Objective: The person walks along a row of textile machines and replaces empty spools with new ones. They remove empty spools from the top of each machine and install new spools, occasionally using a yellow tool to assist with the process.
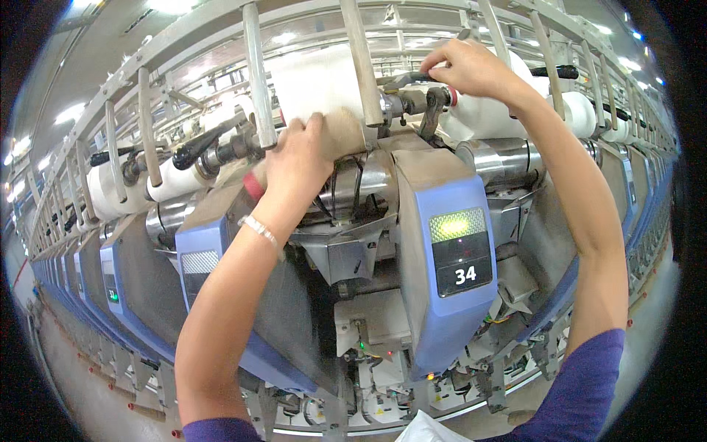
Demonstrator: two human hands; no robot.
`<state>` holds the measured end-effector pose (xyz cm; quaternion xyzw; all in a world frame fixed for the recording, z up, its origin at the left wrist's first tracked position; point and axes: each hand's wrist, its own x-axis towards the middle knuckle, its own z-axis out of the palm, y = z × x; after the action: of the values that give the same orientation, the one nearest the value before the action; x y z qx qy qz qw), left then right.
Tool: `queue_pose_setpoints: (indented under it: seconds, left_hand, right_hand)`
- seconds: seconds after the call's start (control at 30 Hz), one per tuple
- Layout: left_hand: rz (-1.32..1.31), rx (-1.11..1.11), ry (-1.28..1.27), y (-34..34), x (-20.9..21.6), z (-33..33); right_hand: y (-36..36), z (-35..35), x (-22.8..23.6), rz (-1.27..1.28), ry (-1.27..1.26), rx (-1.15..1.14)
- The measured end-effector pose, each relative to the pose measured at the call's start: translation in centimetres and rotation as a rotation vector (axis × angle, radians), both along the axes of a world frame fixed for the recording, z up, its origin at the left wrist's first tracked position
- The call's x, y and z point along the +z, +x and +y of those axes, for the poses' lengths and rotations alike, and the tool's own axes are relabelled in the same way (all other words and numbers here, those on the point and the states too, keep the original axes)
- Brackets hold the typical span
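Observation:
My left hand (298,158) is wrapped round a tan paper cone (345,134), slightly blurred, with a red band at its narrow end. The cone is tilted over the shiny metal drum (375,180) of one winding unit. Just behind it, a large white yarn package (317,77) shows its upper part. Higher and to the right, my right hand (471,70) has its fingers closed on the end of a black lever handle (405,79). That handle sits above the metal package holder arm (434,110). My palm hides part of the cone.
A blue-and-grey unit housing (449,331) with a lit panel stands between two winding positions. More white yarn packages (479,118) and drums line both sides. Hanging metal bars (361,62) cross in front of the packages. Thread-handling parts (375,324) lie below.

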<state>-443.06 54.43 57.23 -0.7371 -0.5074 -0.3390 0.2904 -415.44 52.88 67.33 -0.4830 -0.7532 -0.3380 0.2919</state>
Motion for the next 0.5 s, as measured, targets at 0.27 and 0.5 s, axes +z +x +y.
queue_pose_setpoints:
  seconds: [0.27, 0.5]
  left_hand:
    - [0.270, 0.101, -0.005, 2.5, 2.2, 5.5]
    - [0.275, -0.024, -0.050, 1.9, 2.9, 6.2]
  right_hand:
    - [0.5, -0.9, -2.4, -0.002, 0.003, 0.039]
    - [0.2, -0.7, -2.6, 0.060, -0.026, 0.023]
